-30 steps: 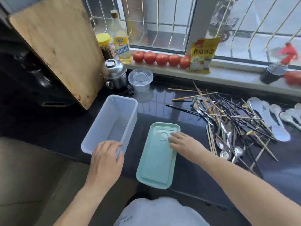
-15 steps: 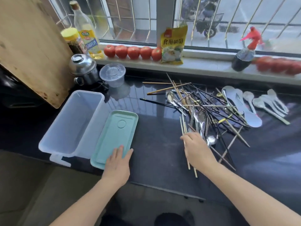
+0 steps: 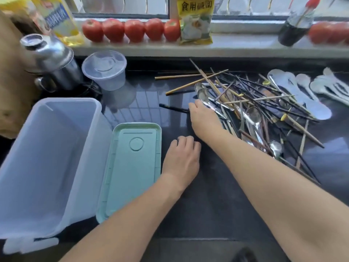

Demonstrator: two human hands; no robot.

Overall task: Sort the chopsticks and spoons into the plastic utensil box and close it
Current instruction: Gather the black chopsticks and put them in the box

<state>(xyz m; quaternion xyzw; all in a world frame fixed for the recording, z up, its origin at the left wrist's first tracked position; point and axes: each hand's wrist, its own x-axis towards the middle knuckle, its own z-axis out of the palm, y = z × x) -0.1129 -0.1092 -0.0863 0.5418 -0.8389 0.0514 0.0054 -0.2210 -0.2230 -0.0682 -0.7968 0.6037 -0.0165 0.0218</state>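
Chopsticks (image 3: pixel 213 86) and metal spoons (image 3: pixel 254 120) lie tangled in a heap at the right centre of the frame, spread over the dark tabletop (image 3: pixel 207 205). Your right hand (image 3: pixel 203 118) sits at the heap's left edge, fingers bent down among the utensils beside a black chopstick (image 3: pixel 172 108) that sticks out to the left; you cannot tell from this view whether it has hold of anything. Your left hand (image 3: pixel 182 157) rests on bare tabletop just below it, fingers loosely curled, holding nothing, just right of the green lid (image 3: pixel 132 171).

That lid lies flat, its left long edge against the clear plastic utensil box (image 3: pixel 47 163), which stands open at the lower left with its near end overhanging the tabletop's front edge. Open dark surface runs between the lid and the heap, and along the front under both forearms.

White spoons (image 3: pixel 302 91) fan out at the upper right. Behind the box stand a steel pot (image 3: pixel 51 59) and a clear lidded tub (image 3: pixel 104 69). Along the sill at the top sit tomatoes (image 3: pixel 132 31), a yellow packet (image 3: pixel 196 21) and a dark bottle (image 3: pixel 294 29).
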